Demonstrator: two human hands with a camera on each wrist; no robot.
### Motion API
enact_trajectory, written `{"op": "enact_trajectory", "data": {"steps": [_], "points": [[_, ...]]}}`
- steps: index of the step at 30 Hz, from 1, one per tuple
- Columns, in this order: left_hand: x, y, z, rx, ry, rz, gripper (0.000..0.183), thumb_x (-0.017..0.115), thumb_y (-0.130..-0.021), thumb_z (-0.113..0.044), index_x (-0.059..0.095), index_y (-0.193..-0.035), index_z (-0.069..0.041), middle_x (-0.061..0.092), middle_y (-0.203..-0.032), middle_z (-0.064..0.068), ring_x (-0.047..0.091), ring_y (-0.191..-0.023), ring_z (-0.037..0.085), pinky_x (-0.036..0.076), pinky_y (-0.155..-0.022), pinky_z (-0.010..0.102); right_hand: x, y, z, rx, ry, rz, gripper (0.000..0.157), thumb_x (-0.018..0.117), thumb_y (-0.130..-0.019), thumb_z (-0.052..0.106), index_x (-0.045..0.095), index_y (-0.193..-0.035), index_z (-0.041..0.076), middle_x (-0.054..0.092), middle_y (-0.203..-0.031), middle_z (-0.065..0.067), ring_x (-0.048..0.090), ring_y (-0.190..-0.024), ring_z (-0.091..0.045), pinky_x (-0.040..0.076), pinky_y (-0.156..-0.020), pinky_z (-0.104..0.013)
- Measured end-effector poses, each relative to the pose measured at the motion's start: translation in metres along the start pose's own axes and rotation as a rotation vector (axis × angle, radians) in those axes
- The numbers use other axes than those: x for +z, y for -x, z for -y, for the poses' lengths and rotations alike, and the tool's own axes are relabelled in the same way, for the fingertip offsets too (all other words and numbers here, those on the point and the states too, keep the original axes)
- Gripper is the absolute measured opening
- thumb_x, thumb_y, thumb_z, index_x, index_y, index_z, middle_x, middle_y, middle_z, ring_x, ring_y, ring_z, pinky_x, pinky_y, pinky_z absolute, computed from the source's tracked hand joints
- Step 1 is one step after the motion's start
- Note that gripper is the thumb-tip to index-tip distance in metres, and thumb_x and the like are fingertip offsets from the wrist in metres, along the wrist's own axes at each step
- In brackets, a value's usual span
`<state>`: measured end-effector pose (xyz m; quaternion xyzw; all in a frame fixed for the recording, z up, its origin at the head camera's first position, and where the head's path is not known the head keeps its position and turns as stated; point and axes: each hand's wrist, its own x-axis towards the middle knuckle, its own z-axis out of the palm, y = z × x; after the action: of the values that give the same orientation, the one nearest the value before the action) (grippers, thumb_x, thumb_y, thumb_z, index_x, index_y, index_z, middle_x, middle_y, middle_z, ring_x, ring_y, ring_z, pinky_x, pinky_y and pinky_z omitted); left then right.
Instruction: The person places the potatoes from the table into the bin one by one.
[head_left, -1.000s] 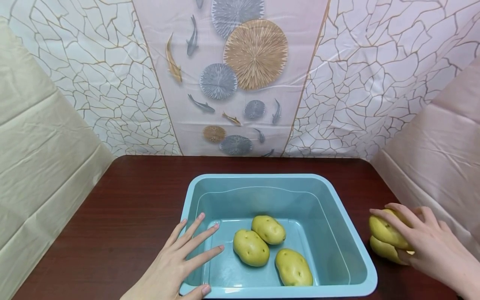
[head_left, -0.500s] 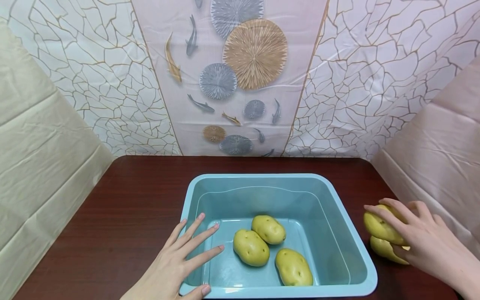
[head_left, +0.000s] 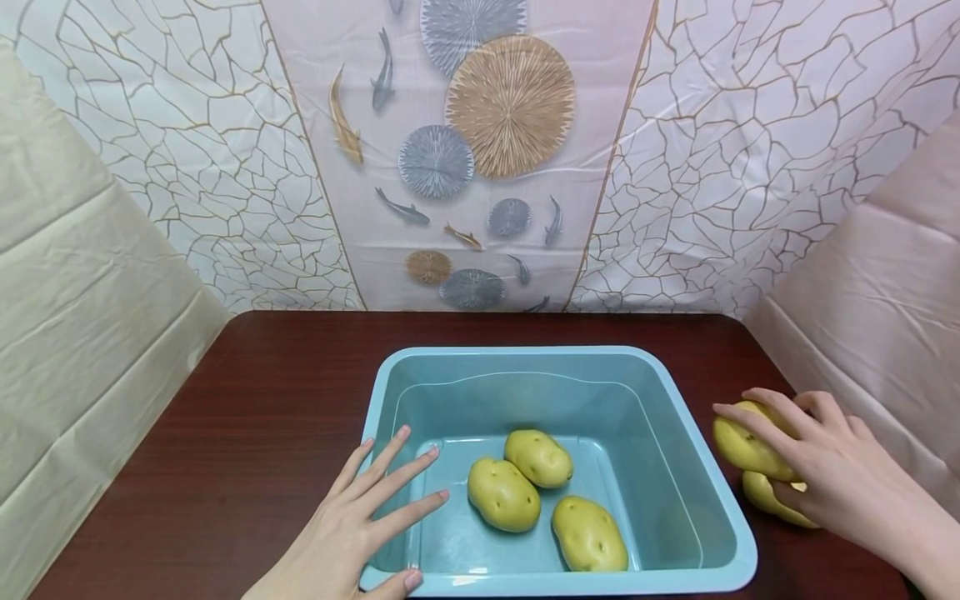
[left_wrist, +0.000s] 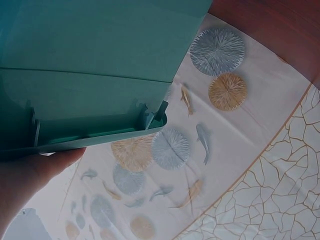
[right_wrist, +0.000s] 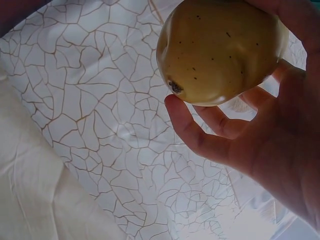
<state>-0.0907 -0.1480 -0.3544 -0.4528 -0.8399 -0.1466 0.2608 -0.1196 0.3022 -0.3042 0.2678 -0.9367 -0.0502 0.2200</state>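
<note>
One potato (head_left: 742,448), gripped by the right hand (head_left: 831,467), is right of the blue tub (head_left: 525,585), its part-hidden long axis slanting down rightward. The left hand (head_left: 348,517) spreads straight fingers over the near-left rim.

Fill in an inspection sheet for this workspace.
Surface: dark red-brown table.
Job's things: blue basin holding three potatoes; raised potato in hand; partly hidden potato on the table, right of the basin.
Clutter: nothing seen.
Grips: left grip, a bare hand, fingers spread at the basin's left side; right grip, also bare, holds the raised potato.
Cables: nothing seen.
Surroundings: fish-print backdrop; pale fabric at both sides.
</note>
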Motion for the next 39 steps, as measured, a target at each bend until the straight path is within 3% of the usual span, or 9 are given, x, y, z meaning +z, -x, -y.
{"op": "enact_trajectory", "data": {"steps": [1,4,6,9,12,15,28,39], "points": [[0.0,0.0,0.0,0.0,0.002,-0.001,0.05,0.034,-0.09,-0.05,0.047,-0.13,-0.022,0.035,-0.142,0.007,0.021,-0.135,0.036,-0.001,-0.111,0.04,0.0,-0.001,0.0,-0.006,-0.003,-0.007,0.055,0.029,-0.08,0.058,0.051,-0.12,0.027,0.047,-0.112,0.004,0.042,-0.085,-0.023,0.033,-0.051,-0.032],[0.0,0.0,0.0,-0.002,0.002,0.002,0.05,0.034,-0.09,-0.05,0.046,-0.13,-0.022,0.034,-0.143,0.007,0.021,-0.134,0.036,-0.001,-0.111,0.04,0.0,-0.003,0.002,-0.008,-0.004,-0.022,0.058,0.023,-0.08,0.059,0.052,-0.119,0.027,0.048,-0.112,0.004,0.043,-0.084,-0.023,0.033,-0.052,-0.032],[0.0,-0.001,0.0,-0.003,0.005,0.002,0.05,0.034,-0.09,-0.05,0.046,-0.13,-0.022,0.034,-0.143,0.007,0.022,-0.134,0.036,-0.001,-0.111,0.04,0.0,-0.005,0.004,-0.015,-0.006,-0.02,0.053,0.032,-0.08,0.056,0.051,-0.119,0.027,0.048,-0.113,0.004,0.043,-0.083,-0.023,0.033,-0.052,-0.032],[0.0,-0.001,0.0,-0.006,0.008,0.005,0.05,0.035,-0.09,-0.05,0.047,-0.13,-0.022,0.034,-0.143,0.007,0.022,-0.134,0.037,-0.001,-0.111,0.041,-0.001,-0.007,0.007,-0.012,0.001,-0.006,0.053,0.055,-0.07,0.042,0.051,-0.121,0.027,0.047,-0.114,0.003,0.043,-0.085,-0.022,0.033,-0.052,-0.032],[0.0,-0.001,0.0,-0.009,0.009,0.008,0.049,0.036,-0.09,-0.049,0.046,-0.13,-0.023,0.034,-0.143,0.007,0.021,-0.134,0.036,-0.001,-0.111,0.041,-0.003,-0.009,0.009,0.0,0.008,0.018,0.071,0.064,-0.052,0.023,0.05,-0.122,0.028,0.046,-0.115,0.004,0.042,-0.088,-0.021,0.033,-0.053,-0.033],[0.0,0.0,0.0,-0.01,0.005,0.013,0.05,0.035,-0.09,-0.05,0.046,-0.13,-0.023,0.034,-0.143,0.006,0.019,-0.135,0.035,-0.002,-0.111,0.04,-0.004,-0.01,0.01,0.013,0.013,0.026,0.076,0.066,-0.048,0.019,0.049,-0.121,0.028,0.046,-0.115,0.004,0.041,-0.088,-0.021,0.033,-0.054,-0.034],[0.0,0.0,0.001,-0.006,0.0,0.026,0.048,0.036,-0.089,-0.05,0.046,-0.13,-0.025,0.033,-0.143,0.007,0.02,-0.135,0.036,-0.003,-0.111,0.041,-0.009,-0.016,0.009,-0.013,0.011,-0.013,0.071,0.062,-0.048,0.021,0.052,-0.118,0.026,0.047,-0.113,0.005,0.042,-0.087,-0.022,0.034,-0.052,-0.034],[0.0,0.0,0.0,0.008,0.002,0.004,0.049,0.035,-0.09,-0.05,0.047,-0.129,-0.023,0.034,-0.143,0.008,0.02,-0.135,0.036,-0.001,-0.111,0.041,-0.013,-0.019,0.006,-0.075,0.02,-0.004,0.088,0.072,-0.038,0.01,0.048,-0.121,0.027,0.044,-0.117,0.001,0.042,-0.089,-0.027,0.038,-0.053,-0.039]]}}
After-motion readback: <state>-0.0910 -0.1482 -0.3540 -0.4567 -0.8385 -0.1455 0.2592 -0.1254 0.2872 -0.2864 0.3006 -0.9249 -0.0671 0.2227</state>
